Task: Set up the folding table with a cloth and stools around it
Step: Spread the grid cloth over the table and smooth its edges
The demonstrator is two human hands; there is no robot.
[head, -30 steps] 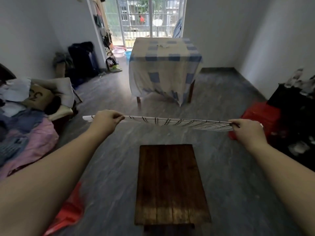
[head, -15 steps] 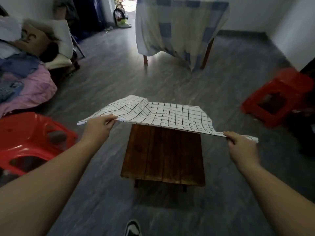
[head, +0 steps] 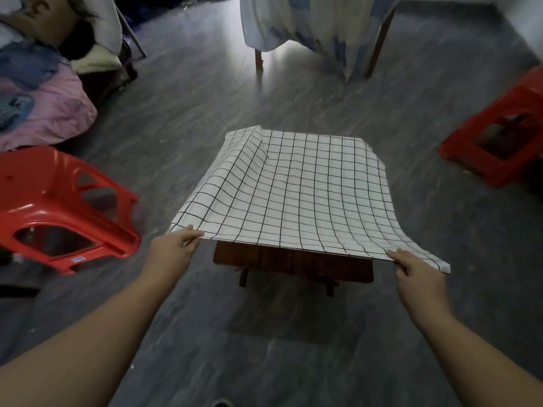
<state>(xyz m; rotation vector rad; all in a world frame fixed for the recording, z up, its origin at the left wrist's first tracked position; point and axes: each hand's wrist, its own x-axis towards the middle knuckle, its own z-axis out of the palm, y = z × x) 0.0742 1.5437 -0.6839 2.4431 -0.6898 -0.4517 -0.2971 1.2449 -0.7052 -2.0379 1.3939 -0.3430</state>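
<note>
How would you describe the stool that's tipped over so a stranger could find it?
Start at the low dark wooden folding table under the white black-grid cloth. On the grey floor to its left lies a glossy red plastic stool, tipped on its side; the other red stool stands far right.

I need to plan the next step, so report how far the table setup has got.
Done: the table stands unfolded. In hand: the cloth lies over most of the top, its far left corner folded, while the left hand and right hand pinch the near edge above the table. Left: smooth the cloth, then bring in the left stool, lying tipped, and the right stool.
</note>
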